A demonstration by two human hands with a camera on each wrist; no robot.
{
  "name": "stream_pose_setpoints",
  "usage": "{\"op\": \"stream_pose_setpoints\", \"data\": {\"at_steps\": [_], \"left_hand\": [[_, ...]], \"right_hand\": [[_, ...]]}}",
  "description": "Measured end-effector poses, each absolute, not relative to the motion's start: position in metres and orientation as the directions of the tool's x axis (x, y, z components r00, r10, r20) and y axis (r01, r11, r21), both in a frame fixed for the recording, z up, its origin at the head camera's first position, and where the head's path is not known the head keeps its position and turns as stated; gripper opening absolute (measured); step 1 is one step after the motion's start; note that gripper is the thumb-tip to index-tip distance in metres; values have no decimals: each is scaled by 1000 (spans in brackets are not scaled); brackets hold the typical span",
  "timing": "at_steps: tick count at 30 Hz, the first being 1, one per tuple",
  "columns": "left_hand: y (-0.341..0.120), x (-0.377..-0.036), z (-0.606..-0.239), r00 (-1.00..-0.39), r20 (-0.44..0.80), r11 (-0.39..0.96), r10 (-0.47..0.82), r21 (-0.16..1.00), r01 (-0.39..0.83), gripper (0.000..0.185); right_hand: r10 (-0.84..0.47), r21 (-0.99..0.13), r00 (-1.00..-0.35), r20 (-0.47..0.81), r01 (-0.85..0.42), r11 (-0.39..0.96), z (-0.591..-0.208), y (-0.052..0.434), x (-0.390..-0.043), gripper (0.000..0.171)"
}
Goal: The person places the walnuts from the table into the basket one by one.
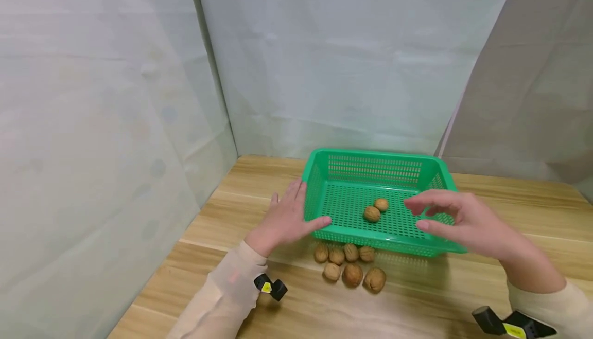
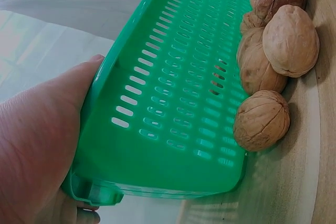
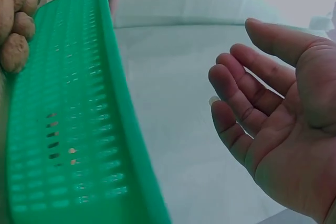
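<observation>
A green slotted basket (image 1: pixel 407 246) stands on the wooden table, with two walnuts (image 1: pixel 372 214) lying on its floor. Several more walnuts (image 1: pixel 352 273) lie in a cluster on the table just before its front wall. My left hand (image 1: pixel 296 210) rests against the basket's front left corner, fingers straight along the left wall and thumb along the front wall. In the left wrist view the left hand (image 2: pixel 47 129) sits by the basket (image 2: pixel 173 103), with the loose walnuts (image 2: pixel 262 119) beyond. My right hand (image 1: pixel 419 214) hovers over the basket's right front part, fingers relaxed and empty. The right wrist view shows the bare palm of the right hand (image 3: pixel 262 119) beside the basket (image 3: pixel 68 108).
The wooden table (image 1: pixel 259 184) is boxed in by pale sheets at the left, back and right. Its left edge runs close to the left sheet. Black wrist camera mounts (image 1: pixel 271 287) sit on both forearms.
</observation>
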State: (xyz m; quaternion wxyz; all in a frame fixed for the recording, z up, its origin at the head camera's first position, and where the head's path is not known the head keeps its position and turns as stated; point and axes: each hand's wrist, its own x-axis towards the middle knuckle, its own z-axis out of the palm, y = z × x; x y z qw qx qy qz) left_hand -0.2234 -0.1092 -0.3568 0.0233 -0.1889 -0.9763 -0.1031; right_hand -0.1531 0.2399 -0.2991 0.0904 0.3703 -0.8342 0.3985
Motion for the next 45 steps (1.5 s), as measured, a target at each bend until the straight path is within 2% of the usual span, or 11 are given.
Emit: {"op": "stream_pose_setpoints", "data": {"at_steps": [5, 15, 23, 32, 37, 45], "left_hand": [[-111, -224, -357, -924, 92, 902, 371, 202, 382, 113], [-113, -227, -359, -918, 113, 894, 380, 208, 396, 112], [-113, -227, -360, -924, 118, 902, 362, 205, 380, 111], [-114, -227, -360, -918, 141, 890, 372, 225, 396, 110], [-114, -227, -361, -917, 144, 889, 372, 228, 396, 109], [-114, -226, -359, -926, 133, 893, 353, 246, 376, 115]], "right_hand": [[-571, -573, -675, 468, -723, 385, -310, 240, -147, 47], [-638, -551, -607, 474, -770, 323, -320, 230, -148, 45], [-718, -588, -560, 412, -766, 260, -328, 225, -146, 38], [-789, -656, -564, 241, -694, 296, -343, 213, -143, 31], [-809, -672, -564, 166, -665, 325, -356, 205, -142, 33], [-808, -610, -572, 144, -694, 383, -379, 200, -145, 42]]}}
